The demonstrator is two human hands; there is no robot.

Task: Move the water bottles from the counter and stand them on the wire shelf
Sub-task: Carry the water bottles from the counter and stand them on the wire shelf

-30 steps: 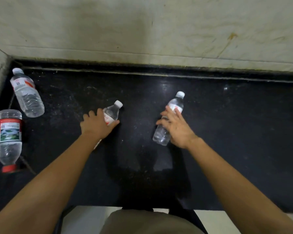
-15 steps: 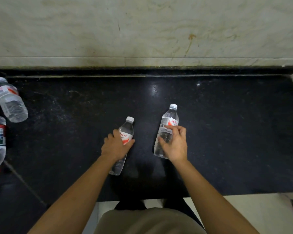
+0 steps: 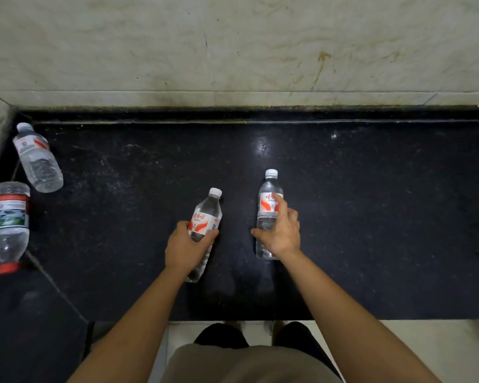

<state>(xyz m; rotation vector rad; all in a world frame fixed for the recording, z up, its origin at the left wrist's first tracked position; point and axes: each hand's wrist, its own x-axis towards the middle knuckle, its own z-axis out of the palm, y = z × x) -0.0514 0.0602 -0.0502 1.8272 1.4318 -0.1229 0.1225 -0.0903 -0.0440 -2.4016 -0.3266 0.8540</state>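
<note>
Two bottles in hand near the desk's front edge! Our left hand (image 3: 184, 248) had its fingers curled round the tilted bottle (image 3: 205, 225), and our right hand (image 3: 281, 234) clasped the straighter bottle (image 3: 270, 200) just beside it. Along the left edge of the desk (image 3: 371, 217) two more lay on their sides: the corner bottle (image 3: 38, 161) by the back, the red-capped bottle (image 3: 9, 225) nearer us.
</note>
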